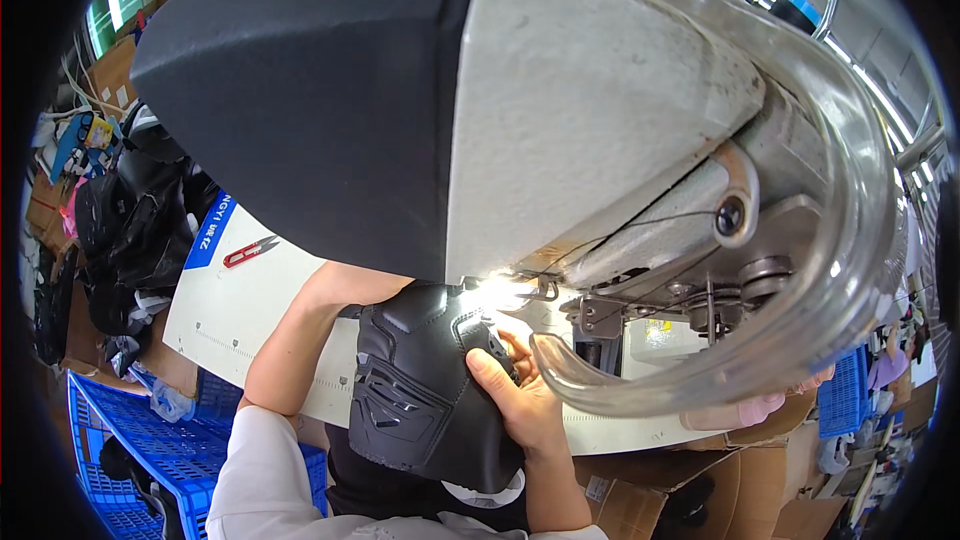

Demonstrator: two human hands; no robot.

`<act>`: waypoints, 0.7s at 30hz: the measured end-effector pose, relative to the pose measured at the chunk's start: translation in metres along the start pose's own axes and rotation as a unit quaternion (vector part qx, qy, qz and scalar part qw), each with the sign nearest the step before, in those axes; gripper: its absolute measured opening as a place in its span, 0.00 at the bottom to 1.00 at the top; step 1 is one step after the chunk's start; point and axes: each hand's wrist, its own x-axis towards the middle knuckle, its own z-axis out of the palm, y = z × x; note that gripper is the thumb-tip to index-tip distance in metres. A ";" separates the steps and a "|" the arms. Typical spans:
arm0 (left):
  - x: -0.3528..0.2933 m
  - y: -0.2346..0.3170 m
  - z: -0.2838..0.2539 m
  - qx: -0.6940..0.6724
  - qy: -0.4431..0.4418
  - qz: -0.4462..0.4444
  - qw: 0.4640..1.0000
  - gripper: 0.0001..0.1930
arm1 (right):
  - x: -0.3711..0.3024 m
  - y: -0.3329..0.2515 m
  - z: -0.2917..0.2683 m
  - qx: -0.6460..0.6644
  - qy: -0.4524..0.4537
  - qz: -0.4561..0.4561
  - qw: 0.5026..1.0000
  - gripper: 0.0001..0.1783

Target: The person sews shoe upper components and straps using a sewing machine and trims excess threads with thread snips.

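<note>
A black, leather-like piece [400, 380] with stitched seams and raised molded slots hangs over the near edge of the sewing table. Its upper end lies at the lit sewing area under the sewing machine [600, 90]. My right hand [520, 390] grips the right side of this piece, thumb on top and fingers curled round its edge. My left hand [375, 283] reaches in from the left to the piece's far end. Its fingers are hidden behind the piece and the machine head, so its grip does not show.
Red-handled thread snips [250, 252] lie on the white table [235, 325] at left. A blue crate [150, 450] stands below, beside a heap of black pieces [135, 230]. A clear curved guard [700, 390] juts out at right. Cardboard boxes [740, 490] sit under the table.
</note>
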 end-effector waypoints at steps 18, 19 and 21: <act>0.013 -0.002 0.004 -0.003 0.051 -0.002 0.999 0.08 | 0.003 0.003 -0.002 -0.031 -0.009 0.004 0.999 0.18; 0.013 -0.003 0.001 -0.002 0.055 -0.003 0.998 0.08 | 0.004 0.004 -0.001 -0.032 -0.011 0.005 0.999 0.18; 0.013 -0.004 0.002 -0.002 0.064 -0.004 0.998 0.08 | 0.007 0.009 -0.003 -0.038 -0.009 -0.038 0.998 0.18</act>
